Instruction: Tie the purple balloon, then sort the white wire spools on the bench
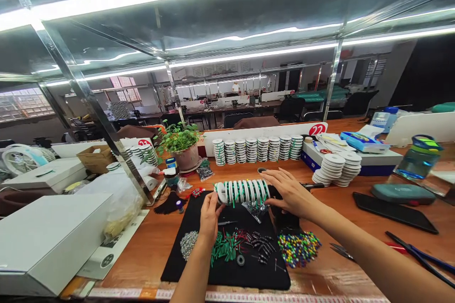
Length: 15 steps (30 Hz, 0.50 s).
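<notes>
Head view: both hands, left hand (210,215) and right hand (289,192), grip a spool row (243,191) above scattered beads (298,247).

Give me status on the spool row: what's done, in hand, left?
Done: stacks of wound spools stand along the back of the bench, more at right. In hand: the left hand and right hand grip the ends of a row of spools lying sideways above the black mat. Left: loose green pieces and coloured beads lie unsorted.
</notes>
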Available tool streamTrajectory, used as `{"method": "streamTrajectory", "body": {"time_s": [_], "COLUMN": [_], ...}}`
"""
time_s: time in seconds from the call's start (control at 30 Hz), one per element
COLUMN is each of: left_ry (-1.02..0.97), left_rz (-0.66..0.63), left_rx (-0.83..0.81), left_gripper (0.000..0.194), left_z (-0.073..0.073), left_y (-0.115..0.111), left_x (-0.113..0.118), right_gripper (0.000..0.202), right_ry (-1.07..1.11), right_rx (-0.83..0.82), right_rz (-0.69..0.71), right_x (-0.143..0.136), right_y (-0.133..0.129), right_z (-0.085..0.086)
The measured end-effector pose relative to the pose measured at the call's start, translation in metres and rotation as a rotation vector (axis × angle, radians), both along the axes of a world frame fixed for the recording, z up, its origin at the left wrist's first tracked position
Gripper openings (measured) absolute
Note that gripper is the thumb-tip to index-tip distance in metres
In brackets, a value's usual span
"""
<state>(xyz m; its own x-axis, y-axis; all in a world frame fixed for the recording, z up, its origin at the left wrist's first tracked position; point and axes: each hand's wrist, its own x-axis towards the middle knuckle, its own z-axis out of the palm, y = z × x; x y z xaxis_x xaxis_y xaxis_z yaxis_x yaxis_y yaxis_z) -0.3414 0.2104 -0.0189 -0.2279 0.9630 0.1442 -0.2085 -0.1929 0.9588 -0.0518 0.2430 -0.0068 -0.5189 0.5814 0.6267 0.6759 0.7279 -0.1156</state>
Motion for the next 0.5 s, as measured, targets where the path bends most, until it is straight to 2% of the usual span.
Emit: {"method": "streamTrajectory", "body": {"time_s": [0.1, 0.27, 0.5], "left_ry": [0.144, 0.376, 0.564], "left_rz": [0.053, 0.202, 0.202], "left_rx": [-0.006, 0.055, 0.075], "left_gripper": [0.051, 0.049, 0.05], "left_z": [0.001, 0.013, 0.022], "left_y": [-0.002, 0.0, -0.004], "left_x": [0.0, -0.008, -0.012], "right_gripper": [0.077, 0.077, 0.09], "right_ry": [0.005, -0.068, -0.029], "right_rx": [0.001, -0.035, -0.142], "right_rz": [0.033, 0.093, 0.07], "right_x": [0.001, -0.01, -0.006], "right_y": [0.002, 0.006, 0.004], "right_z": [0.004, 0.01, 0.012]}}
